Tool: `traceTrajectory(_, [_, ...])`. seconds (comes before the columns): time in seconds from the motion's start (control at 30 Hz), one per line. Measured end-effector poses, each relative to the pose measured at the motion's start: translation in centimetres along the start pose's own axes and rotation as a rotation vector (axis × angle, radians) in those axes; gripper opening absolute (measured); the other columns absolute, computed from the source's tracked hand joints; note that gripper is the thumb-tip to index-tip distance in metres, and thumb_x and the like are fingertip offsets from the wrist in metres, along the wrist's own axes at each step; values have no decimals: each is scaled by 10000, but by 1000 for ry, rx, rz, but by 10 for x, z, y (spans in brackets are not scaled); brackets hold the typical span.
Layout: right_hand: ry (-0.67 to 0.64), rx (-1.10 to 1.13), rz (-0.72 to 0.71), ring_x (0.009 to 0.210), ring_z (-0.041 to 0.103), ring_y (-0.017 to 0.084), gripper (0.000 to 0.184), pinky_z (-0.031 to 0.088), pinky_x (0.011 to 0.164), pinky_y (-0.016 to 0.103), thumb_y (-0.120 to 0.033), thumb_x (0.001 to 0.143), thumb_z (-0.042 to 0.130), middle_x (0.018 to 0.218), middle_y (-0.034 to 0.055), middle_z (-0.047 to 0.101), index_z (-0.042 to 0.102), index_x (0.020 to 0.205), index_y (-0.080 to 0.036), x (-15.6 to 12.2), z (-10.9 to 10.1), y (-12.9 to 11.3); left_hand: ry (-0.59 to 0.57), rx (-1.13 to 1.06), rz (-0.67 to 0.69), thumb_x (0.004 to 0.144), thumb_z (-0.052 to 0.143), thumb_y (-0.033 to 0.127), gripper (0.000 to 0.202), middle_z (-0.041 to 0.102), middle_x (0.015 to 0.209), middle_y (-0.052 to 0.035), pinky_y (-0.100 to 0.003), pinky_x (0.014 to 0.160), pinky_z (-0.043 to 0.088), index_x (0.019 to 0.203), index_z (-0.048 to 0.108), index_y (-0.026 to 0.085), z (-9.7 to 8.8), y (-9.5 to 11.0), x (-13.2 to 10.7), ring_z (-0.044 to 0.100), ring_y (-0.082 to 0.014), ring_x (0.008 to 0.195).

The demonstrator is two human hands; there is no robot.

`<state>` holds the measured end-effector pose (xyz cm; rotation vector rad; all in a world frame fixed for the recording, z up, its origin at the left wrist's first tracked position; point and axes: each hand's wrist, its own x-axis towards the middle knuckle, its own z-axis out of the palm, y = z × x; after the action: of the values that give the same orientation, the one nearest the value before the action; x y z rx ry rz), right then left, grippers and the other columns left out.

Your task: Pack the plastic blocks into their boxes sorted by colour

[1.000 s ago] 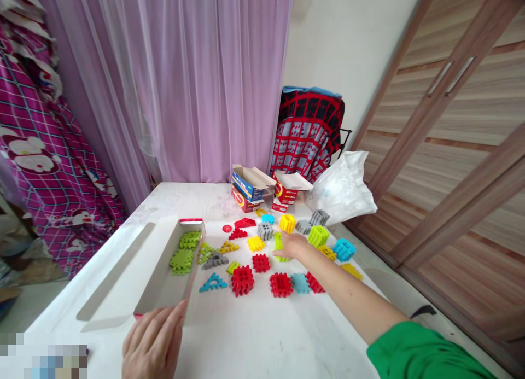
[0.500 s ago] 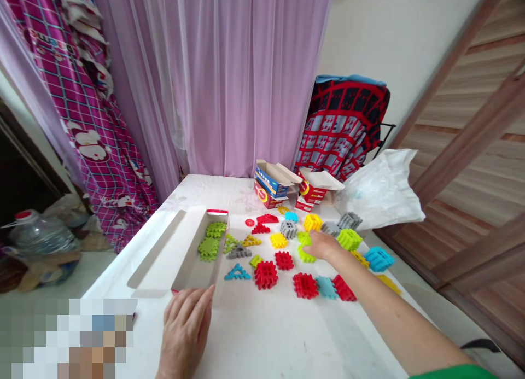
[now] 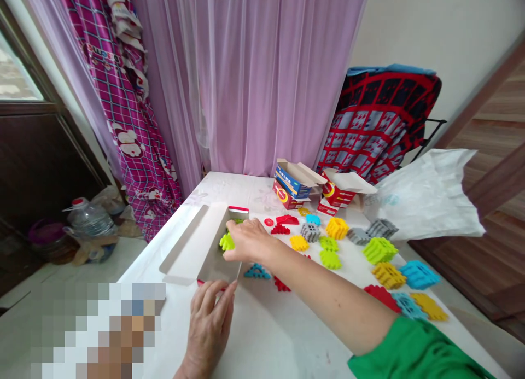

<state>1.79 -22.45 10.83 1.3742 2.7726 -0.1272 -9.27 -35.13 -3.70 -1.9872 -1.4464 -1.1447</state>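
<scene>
My right hand reaches across to the open cardboard box and is closed on a lime-green toothed plastic block, held over the box's right wall. My left hand lies flat with fingers spread on the white table, its fingertips touching the box's near corner. Several colourful interlocking blocks lie to the right: a blue triangle, a yellow block, a green block and a light blue block.
Two opened small cartons, blue and red, stand at the table's far side beside a white plastic bag. A chair draped in red and black cloth is behind. A water bottle sits on the floor at left.
My right hand has moved left from the block pile to the box, carrying a green block. The view has swung left; my left hand stays at the box corner.
</scene>
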Motion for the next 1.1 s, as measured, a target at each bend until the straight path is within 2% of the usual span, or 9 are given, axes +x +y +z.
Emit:
traceTrajectory(0.13, [-43, -29, -34, 1046, 629, 329, 572, 370, 946, 441, -466, 680, 676, 1040, 181, 707, 568, 1134, -135, 20, 27, -13, -3, -2, -2, 883, 537, 80, 291, 647, 922, -41, -309, 895, 451, 1119, 634, 218, -2, 0, 3, 575, -152, 902])
traceTrajectory(0.27, [-90, -31, -25, 1044, 627, 323, 553, 339, 991, 462, -421, 688, 687, 1048, 182, 704, 574, 1141, -126, 26, 42, -19, -12, -19, -6, 880, 533, 79, 291, 649, 917, -36, -301, 894, 451, 1111, 635, 223, -2, -1, 4, 575, -149, 899])
traceTrajectory(0.43, [-99, -31, 16, 1112, 597, 353, 663, 345, 995, 476, -576, 703, 687, 1089, 211, 691, 571, 1160, -110, 22, 36, -19, -4, -34, -14, 886, 519, 89, 285, 654, 923, -42, -312, 892, 452, 1110, 636, 220, -2, 0, 4, 577, -161, 904])
traceTrajectory(0.5, [-54, -8, 53, 1097, 610, 343, 601, 392, 940, 441, -582, 763, 629, 1089, 199, 698, 584, 1151, -124, 15, 27, -10, 4, -33, -14, 883, 522, 87, 289, 659, 913, -39, -314, 889, 455, 1109, 635, 226, -3, 1, 5, 580, -159, 893])
traceTrajectory(0.67, [-23, -2, 167, 1036, 645, 289, 308, 438, 820, 347, -408, 853, 524, 1071, 124, 730, 688, 1020, -208, -15, 7, 39, 22, -25, -5, 889, 518, 98, 268, 656, 897, -38, -304, 867, 457, 1091, 639, 226, -4, 1, 6, 581, -159, 882])
traceTrajectory(0.77, [18, 10, 265, 998, 656, 237, 250, 433, 767, 290, -356, 861, 509, 1034, 48, 744, 717, 958, -258, -38, 1, 86, 23, -27, 13, 888, 517, 88, 268, 660, 907, -43, -307, 882, 448, 1090, 643, 214, -3, -1, 4, 581, -166, 899])
traceTrajectory(0.87, [-28, -49, 451, 1015, 653, 236, 262, 441, 762, 289, -334, 881, 483, 1062, 37, 738, 726, 959, -274, -62, -1, 141, 18, -33, 17, 882, 530, 83, 282, 666, 923, -52, -321, 904, 439, 1113, 641, 201, -2, -4, 1, 583, -175, 912])
traceTrajectory(1.0, [-154, -100, 670, 1070, 648, 278, 273, 469, 821, 328, -318, 855, 539, 1132, 103, 719, 730, 1021, -217, -93, 12, 194, 9, -47, 49, 875, 560, 103, 308, 671, 943, -49, -325, 935, 425, 1151, 637, 216, 3, -10, -3, 598, -178, 931])
traceTrajectory(1.1, [-207, -77, 738, 1092, 647, 296, 352, 483, 852, 345, -377, 808, 624, 1159, 145, 708, 711, 1088, -182, -106, 35, 207, -8, -47, 81, 862, 582, 97, 349, 671, 953, -45, -321, 922, 431, 1184, 622, 225, 6, -15, -6, 600, -175, 920])
